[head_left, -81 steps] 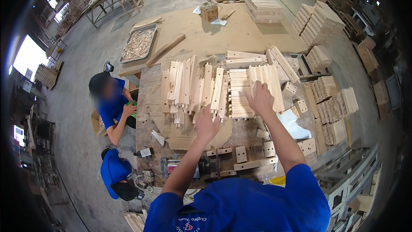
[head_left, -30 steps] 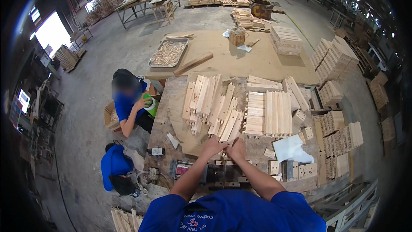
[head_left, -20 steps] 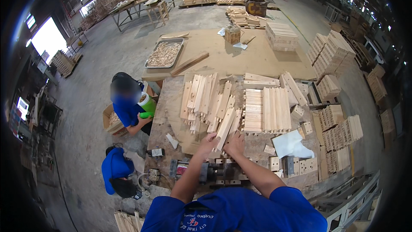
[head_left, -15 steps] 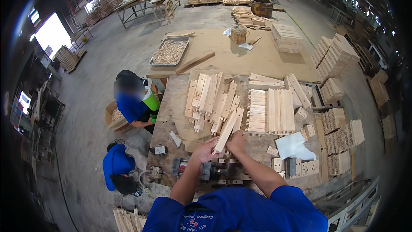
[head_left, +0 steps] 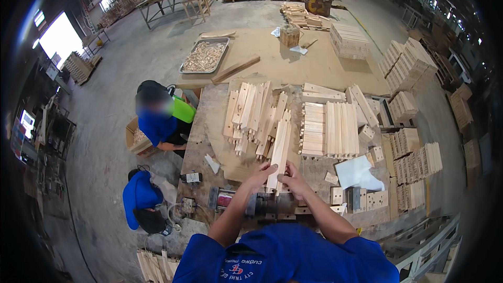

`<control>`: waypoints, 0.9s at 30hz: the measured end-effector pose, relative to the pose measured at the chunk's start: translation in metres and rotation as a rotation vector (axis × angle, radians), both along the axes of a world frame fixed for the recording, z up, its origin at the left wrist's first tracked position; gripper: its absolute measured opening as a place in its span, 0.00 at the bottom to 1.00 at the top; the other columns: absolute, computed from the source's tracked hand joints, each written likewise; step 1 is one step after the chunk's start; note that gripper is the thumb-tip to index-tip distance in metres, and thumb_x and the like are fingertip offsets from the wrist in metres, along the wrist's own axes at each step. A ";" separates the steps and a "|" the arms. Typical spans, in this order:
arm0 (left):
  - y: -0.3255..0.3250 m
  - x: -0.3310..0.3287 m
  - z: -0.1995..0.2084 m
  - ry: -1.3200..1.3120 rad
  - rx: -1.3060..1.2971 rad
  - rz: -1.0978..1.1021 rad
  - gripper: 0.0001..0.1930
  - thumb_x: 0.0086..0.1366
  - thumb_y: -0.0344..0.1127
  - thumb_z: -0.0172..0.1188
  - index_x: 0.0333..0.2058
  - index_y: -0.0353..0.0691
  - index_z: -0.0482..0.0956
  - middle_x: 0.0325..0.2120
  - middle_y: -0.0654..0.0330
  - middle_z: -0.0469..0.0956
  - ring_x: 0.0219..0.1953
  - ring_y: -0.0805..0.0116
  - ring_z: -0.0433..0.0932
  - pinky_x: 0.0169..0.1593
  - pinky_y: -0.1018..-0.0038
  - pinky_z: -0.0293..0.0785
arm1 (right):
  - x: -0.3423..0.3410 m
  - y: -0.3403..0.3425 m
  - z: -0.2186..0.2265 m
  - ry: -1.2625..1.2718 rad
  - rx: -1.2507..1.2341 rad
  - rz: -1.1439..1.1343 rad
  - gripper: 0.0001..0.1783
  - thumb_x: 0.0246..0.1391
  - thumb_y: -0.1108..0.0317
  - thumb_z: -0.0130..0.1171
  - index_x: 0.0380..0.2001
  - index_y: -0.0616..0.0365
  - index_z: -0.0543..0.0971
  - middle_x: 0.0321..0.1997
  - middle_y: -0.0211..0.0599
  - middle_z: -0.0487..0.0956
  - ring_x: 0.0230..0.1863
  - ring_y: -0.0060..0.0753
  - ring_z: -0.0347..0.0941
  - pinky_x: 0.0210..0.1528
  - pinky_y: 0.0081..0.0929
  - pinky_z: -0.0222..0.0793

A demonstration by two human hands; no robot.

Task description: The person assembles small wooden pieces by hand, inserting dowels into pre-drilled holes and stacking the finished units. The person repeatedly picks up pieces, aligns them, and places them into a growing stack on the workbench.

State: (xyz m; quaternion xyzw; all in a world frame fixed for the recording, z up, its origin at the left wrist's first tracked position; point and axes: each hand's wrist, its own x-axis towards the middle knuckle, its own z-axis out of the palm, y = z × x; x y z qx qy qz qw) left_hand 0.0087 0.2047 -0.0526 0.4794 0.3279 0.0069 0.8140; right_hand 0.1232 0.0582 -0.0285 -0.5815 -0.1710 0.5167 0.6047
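1. Slats (head_left: 279,152) between the hands have swung from a slant, as seen half a second ago, to nearly straight away from the person; two now appear to lie side by side.
2. Left hand (head_left: 260,174): gripping the slats at their left edge near the close end, thumb on the upper face.
3. Right hand (head_left: 294,179): gripping the same slats from the right, thumb pressed inward.
4. Position: the slats are above the near part of the worktop (head_left: 201,147), between the loose pile (head_left: 249,110) and the squared row (head_left: 330,128). Contact between their far ends and the pile cannot be confirmed.
5. Step in hand, by judgement: gathering and aligning slats as a small bundle.
6. Next move, by judgement: it calls for even pressure from both sides, close ends kept flush, and the bundle supported so that neither slat slides.
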 end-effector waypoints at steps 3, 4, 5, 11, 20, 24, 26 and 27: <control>-0.005 -0.010 0.026 -0.049 0.067 -0.106 0.19 0.75 0.42 0.60 0.59 0.40 0.77 0.45 0.63 0.82 0.44 0.74 0.80 0.42 0.70 0.79 | 0.001 -0.019 0.014 0.070 0.110 0.061 0.45 0.59 0.74 0.66 0.75 0.52 0.57 0.58 0.33 0.76 0.55 0.25 0.73 0.53 0.27 0.75; -0.007 -0.014 0.034 -0.067 0.103 -0.151 0.19 0.75 0.42 0.61 0.59 0.41 0.77 0.46 0.63 0.82 0.45 0.74 0.79 0.43 0.70 0.80 | -0.001 -0.022 0.015 0.028 0.134 0.061 0.45 0.60 0.75 0.66 0.76 0.53 0.56 0.59 0.34 0.76 0.57 0.26 0.73 0.56 0.29 0.74; -0.009 -0.017 0.041 -0.084 0.139 -0.195 0.19 0.75 0.42 0.61 0.59 0.41 0.76 0.46 0.63 0.82 0.46 0.74 0.79 0.43 0.70 0.80 | -0.004 -0.025 0.016 -0.014 0.158 0.060 0.45 0.60 0.76 0.66 0.76 0.54 0.55 0.59 0.35 0.76 0.58 0.28 0.73 0.59 0.31 0.73; -0.017 -0.023 0.080 -0.149 0.074 -0.099 0.21 0.73 0.37 0.64 0.60 0.40 0.74 0.48 0.62 0.81 0.49 0.71 0.80 0.50 0.66 0.83 | -0.012 -0.051 0.034 -0.123 0.172 0.154 0.47 0.60 0.76 0.68 0.76 0.54 0.54 0.64 0.36 0.75 0.64 0.29 0.71 0.67 0.32 0.67; -0.020 -0.020 0.104 -0.385 0.058 0.135 0.23 0.69 0.30 0.68 0.61 0.37 0.73 0.49 0.61 0.80 0.50 0.71 0.80 0.54 0.70 0.79 | -0.031 -0.083 0.043 -0.125 0.249 0.230 0.45 0.63 0.77 0.65 0.77 0.55 0.54 0.65 0.35 0.75 0.66 0.27 0.70 0.67 0.30 0.65; -0.035 -0.027 0.111 -0.386 0.129 0.133 0.23 0.69 0.28 0.67 0.61 0.35 0.73 0.50 0.61 0.80 0.52 0.72 0.78 0.57 0.71 0.77 | -0.032 -0.090 0.047 -0.159 0.258 0.233 0.45 0.64 0.77 0.64 0.78 0.55 0.53 0.65 0.35 0.76 0.64 0.26 0.71 0.66 0.29 0.67; -0.038 -0.030 0.110 -0.409 0.120 0.143 0.23 0.69 0.28 0.67 0.61 0.34 0.73 0.50 0.60 0.80 0.52 0.73 0.78 0.57 0.71 0.77 | -0.033 -0.091 0.046 -0.155 0.260 0.238 0.46 0.64 0.77 0.64 0.78 0.55 0.52 0.65 0.35 0.76 0.64 0.25 0.71 0.66 0.29 0.66; -0.039 -0.031 0.110 -0.420 0.115 0.150 0.23 0.69 0.28 0.67 0.61 0.34 0.73 0.50 0.60 0.80 0.52 0.73 0.78 0.57 0.71 0.77 | -0.034 -0.091 0.047 -0.153 0.260 0.243 0.46 0.64 0.77 0.64 0.78 0.55 0.52 0.65 0.35 0.75 0.64 0.25 0.71 0.66 0.28 0.66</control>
